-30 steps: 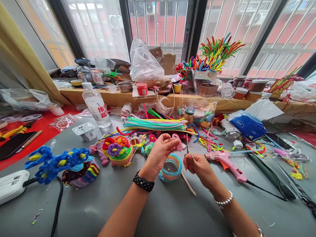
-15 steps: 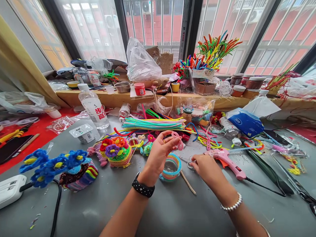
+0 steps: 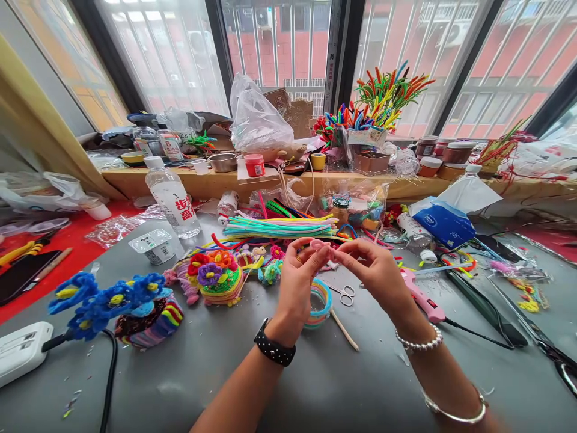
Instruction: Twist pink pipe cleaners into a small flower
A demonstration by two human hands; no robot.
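Observation:
My left hand (image 3: 300, 278) and my right hand (image 3: 376, 270) meet above the grey table, both pinching a small pink pipe-cleaner piece (image 3: 318, 245) between thumb and fingers. Small scissors (image 3: 345, 293) lie on the table just below my hands, untouched. A ring wound from pastel pipe cleaners (image 3: 319, 299) rests under my left hand, with a thin wooden stick (image 3: 345, 331) beside it. A pink glue gun (image 3: 419, 294) lies right of my right wrist.
A bundle of pastel pipe cleaners (image 3: 279, 227) lies behind my hands. Finished flower crafts (image 3: 214, 273) and a blue flower piece (image 3: 112, 297) sit to the left, near a water bottle (image 3: 174, 198). A tissue pack (image 3: 444, 222) is at the right. The window ledge (image 3: 225, 180) is crowded.
My right hand put the scissors down on the table, then rose to join my left hand on the pink piece. The view tilted slightly.

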